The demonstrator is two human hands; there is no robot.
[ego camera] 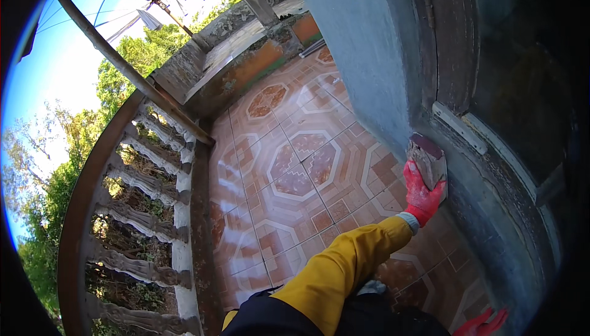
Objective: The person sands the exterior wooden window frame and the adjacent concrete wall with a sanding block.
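Note:
My left hand (421,194), in a red glove with pale dust on it, grips a worn block (426,154) with a dark reddish end, perhaps a wooden float. The block lies against the lower part of a grey-blue wall (373,36), near the corner below a window or door frame. A yellow sleeve (341,262) covers that arm. At the bottom right edge, my right hand (484,323), also red-gloved, is partly cut off by the picture. Its visible fingers are apart and hold nothing; whether they touch the wall, I cannot tell.
Patterned brown tiles (295,161) cover the balcony floor. A balustrade (138,221) runs along the left, with a slanting pole (133,71) by its far end. Weathered wooden frame (454,36) and a pale ledge piece (458,126) stand out at right. A low wall (249,66) closes the far end.

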